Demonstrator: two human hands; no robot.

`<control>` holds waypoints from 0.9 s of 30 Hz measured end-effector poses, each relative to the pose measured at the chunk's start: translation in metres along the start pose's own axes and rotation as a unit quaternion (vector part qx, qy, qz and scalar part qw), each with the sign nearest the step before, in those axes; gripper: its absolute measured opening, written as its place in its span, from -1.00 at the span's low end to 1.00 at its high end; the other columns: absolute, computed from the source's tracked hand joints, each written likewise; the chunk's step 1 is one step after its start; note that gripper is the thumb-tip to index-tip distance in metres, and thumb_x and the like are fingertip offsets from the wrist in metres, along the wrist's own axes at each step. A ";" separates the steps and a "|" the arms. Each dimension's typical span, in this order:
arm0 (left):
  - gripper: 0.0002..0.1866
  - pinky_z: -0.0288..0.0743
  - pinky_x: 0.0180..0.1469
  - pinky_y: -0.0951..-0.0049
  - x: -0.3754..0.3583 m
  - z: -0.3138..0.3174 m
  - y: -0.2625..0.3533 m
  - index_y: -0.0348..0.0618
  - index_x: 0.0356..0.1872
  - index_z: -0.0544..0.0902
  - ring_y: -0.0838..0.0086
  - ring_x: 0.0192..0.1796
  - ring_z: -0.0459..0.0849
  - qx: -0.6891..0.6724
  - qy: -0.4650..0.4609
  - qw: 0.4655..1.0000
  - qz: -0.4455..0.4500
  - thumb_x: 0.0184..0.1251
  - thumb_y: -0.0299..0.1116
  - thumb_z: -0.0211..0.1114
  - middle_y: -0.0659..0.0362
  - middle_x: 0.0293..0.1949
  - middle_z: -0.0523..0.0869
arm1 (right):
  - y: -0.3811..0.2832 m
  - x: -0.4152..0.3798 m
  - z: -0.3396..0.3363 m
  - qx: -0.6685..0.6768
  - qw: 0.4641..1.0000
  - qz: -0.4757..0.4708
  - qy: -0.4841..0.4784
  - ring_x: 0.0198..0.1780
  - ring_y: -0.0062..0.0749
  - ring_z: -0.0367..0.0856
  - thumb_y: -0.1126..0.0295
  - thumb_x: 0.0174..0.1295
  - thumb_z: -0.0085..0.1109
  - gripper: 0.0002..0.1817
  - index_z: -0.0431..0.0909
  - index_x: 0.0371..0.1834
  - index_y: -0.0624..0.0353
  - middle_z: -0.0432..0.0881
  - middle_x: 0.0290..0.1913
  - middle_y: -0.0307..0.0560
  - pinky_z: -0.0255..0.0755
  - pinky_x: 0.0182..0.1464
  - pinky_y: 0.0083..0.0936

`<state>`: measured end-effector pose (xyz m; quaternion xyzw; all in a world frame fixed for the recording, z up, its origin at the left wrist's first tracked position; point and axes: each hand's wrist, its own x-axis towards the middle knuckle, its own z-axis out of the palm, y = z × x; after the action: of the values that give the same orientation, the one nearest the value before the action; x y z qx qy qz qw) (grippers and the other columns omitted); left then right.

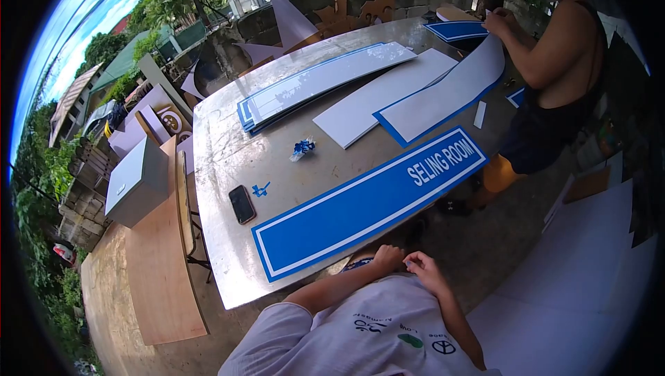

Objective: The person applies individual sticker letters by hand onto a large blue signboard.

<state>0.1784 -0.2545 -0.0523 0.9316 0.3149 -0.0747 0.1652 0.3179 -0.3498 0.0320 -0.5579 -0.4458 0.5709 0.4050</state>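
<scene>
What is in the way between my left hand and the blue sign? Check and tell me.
Nothing visible stands between your left hand and the blue sign; only the gap at the table's near edge separates them. The phone lies off the sign's left end, out of that path.

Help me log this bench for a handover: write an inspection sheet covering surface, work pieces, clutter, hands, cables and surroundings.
Surface: table shiny, with marks in places.
Work pieces: blue sign reading "SELING ROOM" along the near edge; stacked panels and a white panel behind it.
Clutter: phone, blue scrap, crumpled bits, white strip.
Hands: left hand and right hand close together by the near edge; whether they hold anything small, cannot tell.
Cables: nothing seen on the table.
Surroundings: outdoors; co-worker at right, hands at the end of a blue-edged panel; plywood sheet and grey box at left.
</scene>
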 end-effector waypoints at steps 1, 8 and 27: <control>-0.85 0.59 -0.31 0.26 -0.001 -0.004 -0.001 -0.06 -0.41 0.71 0.26 -0.22 0.76 -0.002 -0.019 1.000 -0.003 0.20 -0.28 0.22 0.06 -0.32 0.76 | 0.000 0.000 0.000 -0.009 1.000 0.005 0.000 -0.20 -0.64 0.53 0.50 0.32 0.12 -0.87 0.56 -0.11 0.23 0.60 -0.19 -0.26 0.46 -0.09 -0.65; -0.79 0.62 -0.20 0.20 -0.010 -0.013 -0.019 -0.16 -0.10 0.54 0.10 -0.17 0.74 -0.086 0.049 0.995 0.032 0.25 -0.41 0.16 0.01 -0.27 0.74 | 0.000 -0.003 -0.002 -0.004 1.000 0.015 0.000 -0.20 -0.64 0.53 0.50 0.30 0.12 -0.87 0.56 -0.12 0.23 0.60 -0.20 -0.26 0.45 -0.08 -0.66; -0.72 0.54 -0.09 0.18 -0.019 -0.021 -0.058 -0.12 -0.11 0.58 0.09 -0.14 0.70 -0.359 -0.060 0.929 0.064 0.17 -0.28 0.31 -0.05 -0.25 0.73 | -0.002 -0.007 0.000 -0.015 0.999 0.044 -0.017 -0.24 -0.64 0.54 0.41 0.37 0.10 -0.87 0.55 -0.13 0.23 0.58 -0.22 -0.27 0.46 -0.11 -0.66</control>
<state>0.1283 -0.2147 -0.0435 0.8222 0.2495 -0.0017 0.5116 0.3179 -0.3557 0.0361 -0.5730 -0.4364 0.5907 0.3636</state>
